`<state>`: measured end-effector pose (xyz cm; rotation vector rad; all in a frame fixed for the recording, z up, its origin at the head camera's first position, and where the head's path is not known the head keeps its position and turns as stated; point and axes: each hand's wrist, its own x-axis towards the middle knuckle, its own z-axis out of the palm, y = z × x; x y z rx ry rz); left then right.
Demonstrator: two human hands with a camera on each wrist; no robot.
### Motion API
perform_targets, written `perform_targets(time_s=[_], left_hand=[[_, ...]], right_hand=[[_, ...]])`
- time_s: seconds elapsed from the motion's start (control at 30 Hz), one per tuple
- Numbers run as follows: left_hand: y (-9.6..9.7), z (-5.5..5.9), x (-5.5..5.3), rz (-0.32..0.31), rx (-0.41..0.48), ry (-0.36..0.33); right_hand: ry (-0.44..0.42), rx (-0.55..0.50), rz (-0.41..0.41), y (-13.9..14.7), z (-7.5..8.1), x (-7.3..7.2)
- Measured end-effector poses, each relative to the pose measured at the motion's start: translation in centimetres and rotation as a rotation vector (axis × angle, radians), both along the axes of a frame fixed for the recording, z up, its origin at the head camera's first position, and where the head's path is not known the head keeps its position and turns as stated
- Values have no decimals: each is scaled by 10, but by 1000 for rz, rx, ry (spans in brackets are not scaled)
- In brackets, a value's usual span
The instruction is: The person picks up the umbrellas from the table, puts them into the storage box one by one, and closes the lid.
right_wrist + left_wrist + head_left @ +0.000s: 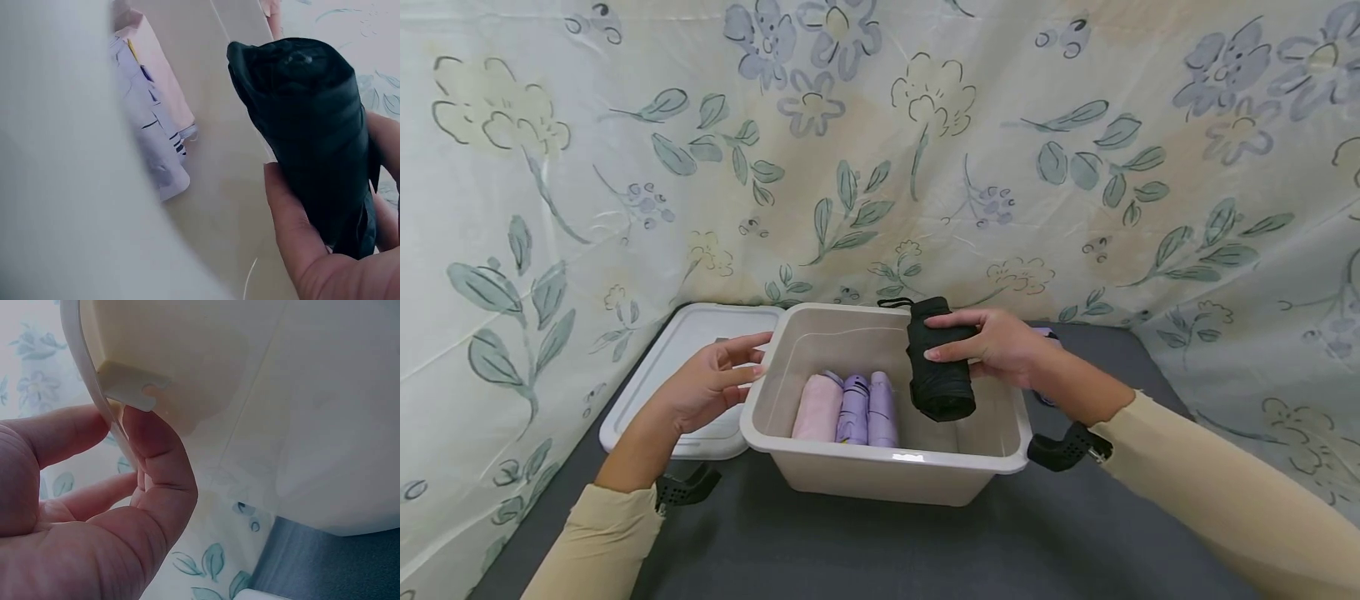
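Observation:
My right hand [1003, 346] grips a folded black umbrella [942, 387] over the right part of a beige plastic storage box [880, 482]. The umbrella's wrist strap hangs off its far end, and its other end tilts down toward the front wall. In the right wrist view thumb and fingers wrap the umbrella [312, 137] from both sides. My left hand [715, 383] pinches the box's left rim between thumb and curled fingers, seen close in the left wrist view. Inside the box, on the left, a pink folded umbrella [818, 408] lies beside two lilac ones [852, 408].
A white lid [658, 371] lies flat on the dark grey table [760, 533], left of the box and partly under my left arm. Behind my right hand a purple item [1047, 332] shows, mostly hidden. Floral fabric [865, 150] hangs close behind the box.

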<state>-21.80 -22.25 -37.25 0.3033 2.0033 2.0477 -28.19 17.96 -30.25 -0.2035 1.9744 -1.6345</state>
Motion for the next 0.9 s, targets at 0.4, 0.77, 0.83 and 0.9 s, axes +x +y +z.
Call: perform_targets(time_s=[0.4,0.77,0.83,0.9], left_hand=[[1,-2,3,0,8,7],[1,-2,4,-3,-1,19],[1,-1,4,-1,-5,18],[2,-1,4,-1,-6,15]], right_hand=[[-38,125,49,-12,8,1],[-88,242,84,-39,-2,-1],[-87,269,91,-42,-7,-2],[-75,300,98,-45,-12,-3]])
